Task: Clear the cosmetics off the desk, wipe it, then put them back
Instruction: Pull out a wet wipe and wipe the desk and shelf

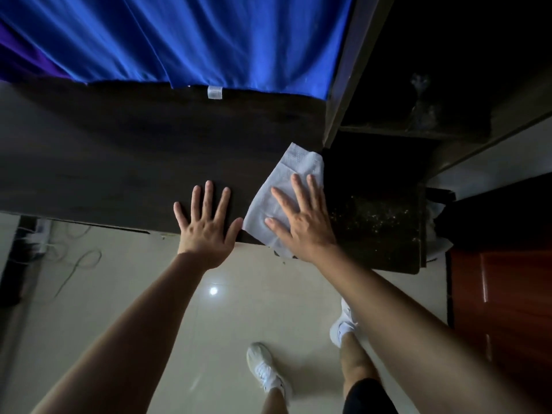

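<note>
The right hand [301, 222], fingers straight and spread, presses a white paper towel [286, 174] onto the dark wooden counter's [119, 162] right end, long axis running back from the near edge. The left hand [206, 225], also splayed flat, lies just left, toward the longer stretch of counter. No cosmetics show.

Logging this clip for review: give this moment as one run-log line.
phase: wipe | right hand: flat on white wipe | left hand: flat on desk

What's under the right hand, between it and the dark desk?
A white paper wipe, spread flat on the desk; the right hand presses it with straight fingers. The head view shows this.
</note>
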Demonstrator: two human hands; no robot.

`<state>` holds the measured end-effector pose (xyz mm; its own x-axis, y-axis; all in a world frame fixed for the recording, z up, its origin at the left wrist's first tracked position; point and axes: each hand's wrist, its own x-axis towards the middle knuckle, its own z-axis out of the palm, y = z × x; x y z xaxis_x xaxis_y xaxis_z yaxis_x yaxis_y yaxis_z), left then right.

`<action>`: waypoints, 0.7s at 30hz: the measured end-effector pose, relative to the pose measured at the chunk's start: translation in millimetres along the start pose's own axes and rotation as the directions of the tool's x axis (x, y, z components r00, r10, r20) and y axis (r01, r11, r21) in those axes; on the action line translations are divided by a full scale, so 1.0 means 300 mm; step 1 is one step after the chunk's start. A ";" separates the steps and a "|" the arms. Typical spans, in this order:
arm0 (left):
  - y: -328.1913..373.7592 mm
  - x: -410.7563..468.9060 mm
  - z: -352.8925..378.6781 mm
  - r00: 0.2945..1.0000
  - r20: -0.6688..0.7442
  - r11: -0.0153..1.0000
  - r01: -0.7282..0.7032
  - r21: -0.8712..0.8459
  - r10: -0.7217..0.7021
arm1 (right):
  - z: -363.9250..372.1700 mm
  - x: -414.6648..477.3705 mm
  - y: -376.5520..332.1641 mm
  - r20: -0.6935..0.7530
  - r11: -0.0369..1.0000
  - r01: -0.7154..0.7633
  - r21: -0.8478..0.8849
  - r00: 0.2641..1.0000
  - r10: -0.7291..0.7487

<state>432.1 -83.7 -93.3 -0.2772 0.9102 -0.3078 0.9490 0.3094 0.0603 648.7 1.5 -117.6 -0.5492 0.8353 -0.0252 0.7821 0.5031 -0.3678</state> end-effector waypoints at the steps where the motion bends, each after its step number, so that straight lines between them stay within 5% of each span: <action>1: 0.012 -0.001 -0.008 1.000 0.023 1.000 0.015 0.006 -0.015 | -0.011 0.000 0.014 -0.008 0.999 0.014 0.048 1.000 -0.014; 8: 0.174 -0.017 -0.065 0.979 -0.001 0.977 0.203 -0.069 -0.204 | -0.137 -0.002 0.137 -0.125 0.944 0.150 0.293 0.985 -0.118; 16: 0.466 0.100 -0.109 0.996 -0.072 0.994 -0.060 -0.093 0.053 | -0.423 -0.055 0.321 -0.444 0.927 0.179 0.331 0.896 -0.015; 21: 0.568 0.186 -0.125 0.975 -0.112 0.972 -0.205 -0.113 0.192 | -0.635 0.017 0.413 -0.694 0.957 0.084 0.277 0.707 0.139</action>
<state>572.8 30.1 -64.6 -0.1047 0.9776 -0.1826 0.9624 0.1459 0.2291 798.9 110.4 13.7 -0.0752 0.8139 0.5761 0.6208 0.4903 -0.6117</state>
